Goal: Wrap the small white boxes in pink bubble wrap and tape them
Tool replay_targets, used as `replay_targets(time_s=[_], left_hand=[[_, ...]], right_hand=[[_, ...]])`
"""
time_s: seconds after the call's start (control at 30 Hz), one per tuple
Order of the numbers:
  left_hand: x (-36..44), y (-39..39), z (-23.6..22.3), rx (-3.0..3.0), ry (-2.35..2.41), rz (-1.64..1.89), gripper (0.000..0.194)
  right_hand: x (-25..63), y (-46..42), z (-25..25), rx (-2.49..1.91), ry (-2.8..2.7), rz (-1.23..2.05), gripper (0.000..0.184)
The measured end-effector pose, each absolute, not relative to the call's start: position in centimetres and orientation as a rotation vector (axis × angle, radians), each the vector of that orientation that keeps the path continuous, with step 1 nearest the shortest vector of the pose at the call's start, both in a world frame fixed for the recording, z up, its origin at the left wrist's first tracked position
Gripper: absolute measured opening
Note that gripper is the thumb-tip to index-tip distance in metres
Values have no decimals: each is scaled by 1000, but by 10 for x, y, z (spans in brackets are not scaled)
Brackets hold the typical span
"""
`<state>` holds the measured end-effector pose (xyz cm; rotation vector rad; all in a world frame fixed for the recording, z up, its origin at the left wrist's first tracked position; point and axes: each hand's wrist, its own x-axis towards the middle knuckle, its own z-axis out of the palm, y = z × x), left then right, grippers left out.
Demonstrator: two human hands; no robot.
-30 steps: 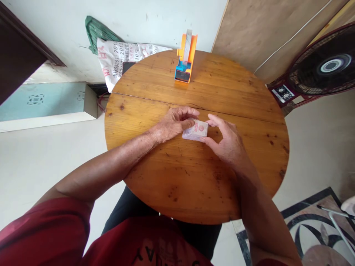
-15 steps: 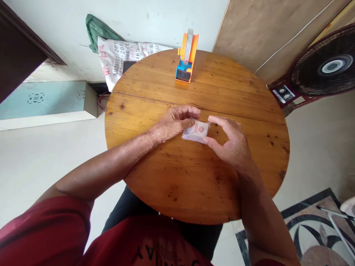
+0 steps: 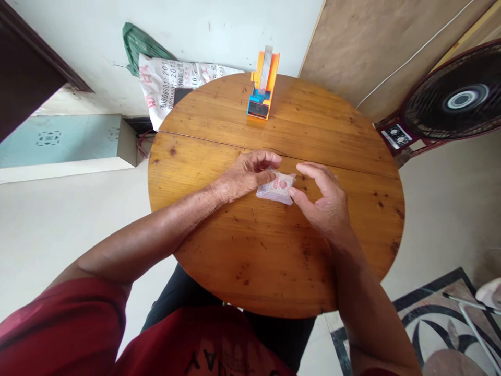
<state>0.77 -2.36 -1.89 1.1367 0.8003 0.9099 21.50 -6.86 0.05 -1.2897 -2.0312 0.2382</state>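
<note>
Packet (image 3: 278, 190) pinched by left hand (image 3: 247, 176); right hand (image 3: 326, 199) spread loose at its end; best brace firmly, smooth wrap (image 3: 273, 197) lightly.

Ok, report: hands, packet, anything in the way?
Left hand, thumb on wrapped packet. Right hand open, thumb at packet's right end. Tape dispenser stands well beyond, clear of both hands.

One round, varnished brown wooden counter (image 3: 250, 245) carries two things: one small, plastic-wrapped whitish packet (image 3: 274, 193) with red print, near its middle, and one orange-and-blue plastic tape dispenser (image 3: 273, 75) near the far edge, bearing one greyish tape roll (image 3: 266, 68). Two bare grips, one left (image 3: 249, 173), one right (image 3: 327, 201). Past the right edge, one dark red-and-black fan (image 3: 434, 102).
</note>
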Motion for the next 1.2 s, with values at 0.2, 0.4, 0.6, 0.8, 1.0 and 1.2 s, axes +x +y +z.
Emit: replay_targets(time_s=[0.2,0.4,0.6,0.8,1.0,1.2], left_hand=[[8,-25,-21,1131,755,903,36],[11,-26,-24,1143,707,872,46],[16,-28,-26,1141,580,819,54],[17,-29,-23,1153,522,796,51],[16,-29,-24,1170,556,803,43],[16,-29,-29,1168,579,808,42]], right_hand=[[211,-64,-1,-1305,-2054,273,26],[207,-60,-9,-1278,-1965,274,18],[207,-59,-7,-1267,-1890,325,16],[205,-62,-3,-1238,-1867,357,16],[208,-67,2,-1230,-1949,362,17],[213,-69,6,-1223,-2113,255,16]])
